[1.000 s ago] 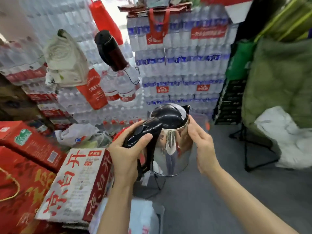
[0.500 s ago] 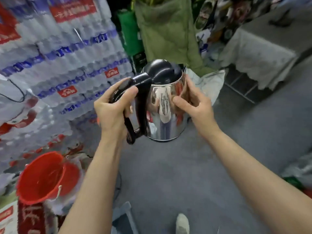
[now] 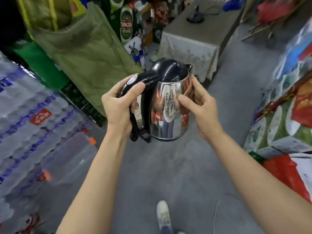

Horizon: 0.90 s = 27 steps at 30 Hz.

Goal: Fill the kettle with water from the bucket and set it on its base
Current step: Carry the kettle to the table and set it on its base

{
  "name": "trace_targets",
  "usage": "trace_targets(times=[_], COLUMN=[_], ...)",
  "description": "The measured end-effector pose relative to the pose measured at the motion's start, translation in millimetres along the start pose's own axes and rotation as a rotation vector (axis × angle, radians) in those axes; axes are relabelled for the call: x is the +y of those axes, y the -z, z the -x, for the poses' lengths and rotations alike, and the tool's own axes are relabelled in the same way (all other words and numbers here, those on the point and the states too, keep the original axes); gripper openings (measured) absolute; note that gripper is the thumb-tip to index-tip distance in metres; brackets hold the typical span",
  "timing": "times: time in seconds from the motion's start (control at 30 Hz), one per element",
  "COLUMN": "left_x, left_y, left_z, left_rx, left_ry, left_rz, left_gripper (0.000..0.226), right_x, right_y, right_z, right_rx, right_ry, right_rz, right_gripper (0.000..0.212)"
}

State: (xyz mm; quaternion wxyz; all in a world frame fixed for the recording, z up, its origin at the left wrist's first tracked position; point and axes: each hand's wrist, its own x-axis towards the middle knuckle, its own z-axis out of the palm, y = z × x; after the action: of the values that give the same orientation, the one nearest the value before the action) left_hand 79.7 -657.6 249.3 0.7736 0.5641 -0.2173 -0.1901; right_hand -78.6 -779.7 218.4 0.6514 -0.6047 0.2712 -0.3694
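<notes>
I hold a shiny steel kettle with a black lid and black handle upright in front of me, above the grey floor. My left hand is wrapped around the handle, thumb near the lid button. My right hand presses against the kettle's right side, fingers on the steel wall. The lid is down. Far ahead, a black kettle base with a cord sits on a cloth-covered table. The bucket is out of view.
Stacked packs of bottled water fill the left side. A green quilt hangs over crates at the upper left. Printed boxes and red bags line the right. A grey floor aisle runs between them; my shoe shows below.
The view has swung right: the red bucket and red boxes left the frame, and the table with the kettle base came into view. Both hands keep their hold on the kettle.
</notes>
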Motion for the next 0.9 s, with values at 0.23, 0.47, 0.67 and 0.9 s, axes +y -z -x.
trace_targets(times=[0.23,0.47,0.67,0.9], left_x=[-23,-47,-72,-113], left_y=[-77,-173,-254,-335], left_z=[-79,-157,-227,-323], left_rx=[-0.119,-0.209,-0.244,-0.255], left_ry=[0.067,0.067,0.061,0.054], left_rz=[0.029,0.073,0.112,0.073], left_gripper=[0.033,0.034,0.029,0.028], right_x=[0,-14,-24,-17], right_y=[44,107,160,210], right_z=[-73,-163,-251,-372], right_rx=[0.17,0.253,0.269,0.237], right_ry=[0.004,0.047,0.05,0.044], right_rz=[0.017,0.074,0.107,0.099], right_gripper=[0.089,0.09,0.095,0.091])
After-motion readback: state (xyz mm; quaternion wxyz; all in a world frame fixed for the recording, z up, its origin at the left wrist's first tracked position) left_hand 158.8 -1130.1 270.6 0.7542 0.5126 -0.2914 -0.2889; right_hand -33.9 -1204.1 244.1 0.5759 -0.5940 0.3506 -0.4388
